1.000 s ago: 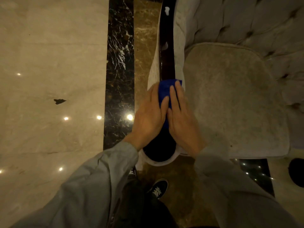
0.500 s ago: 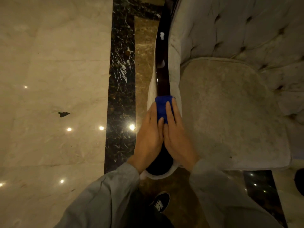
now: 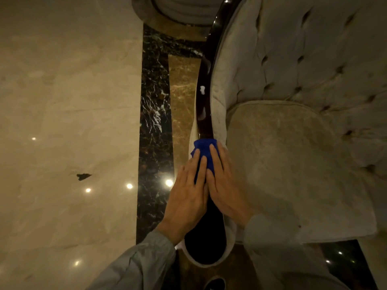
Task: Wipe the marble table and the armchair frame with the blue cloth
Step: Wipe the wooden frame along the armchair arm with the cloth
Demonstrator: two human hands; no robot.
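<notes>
The blue cloth (image 3: 204,152) is wrapped over the dark glossy wooden arm of the armchair frame (image 3: 204,105), which runs up the middle of the view. My left hand (image 3: 188,195) and my right hand (image 3: 225,185) lie side by side on the cloth, fingers pressing it down onto the wood. The rounded front end of the arm (image 3: 204,245) sits just below my wrists. The cloth's lower part is hidden under my fingers. The marble table is not in view.
The grey tufted armchair seat cushion (image 3: 293,168) and backrest (image 3: 303,55) fill the right side. A polished marble floor (image 3: 62,101) with a black border strip (image 3: 155,114) lies left. A round grey base (image 3: 178,11) stands at the top.
Both hands and the cloth have slid a little farther up the armchair's wooden arm, away from its rounded front end. The view has tilted so more of the arm and backrest shows.
</notes>
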